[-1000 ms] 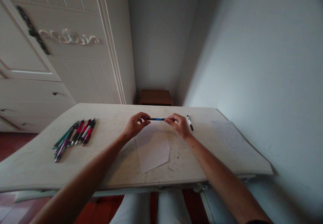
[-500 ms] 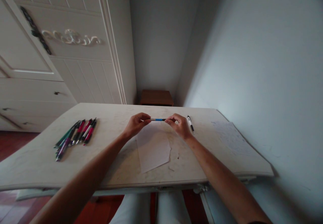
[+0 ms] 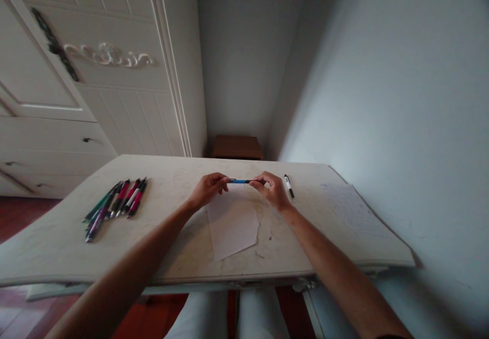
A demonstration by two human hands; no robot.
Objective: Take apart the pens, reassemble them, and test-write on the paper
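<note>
A blue pen [image 3: 240, 181] with dark end parts lies level between my two hands, above the far edge of a white sheet of paper [image 3: 233, 227]. My left hand [image 3: 209, 190] pinches its left end, and my right hand [image 3: 270, 189] grips the dark right end between thumb and fingers. Both tips of the pen are hidden by my fingers. Just right of my right hand, a white pen with black ends [image 3: 289, 187] rests on the table.
Several pens [image 3: 114, 206] in green, purple, red and black lie bunched on the left of the white table [image 3: 171, 262]. Handwriting-like marks [image 3: 351, 206] cover the right side. A white cabinet [image 3: 153, 100] stands at the left, a wall [image 3: 401, 100] at the right, a brown box-like piece [image 3: 237, 146] behind.
My left fingers have shifted on the pen, which appears turned about its length, with a dark clip-like strip now showing near the left end. My right hand stays in place.
</note>
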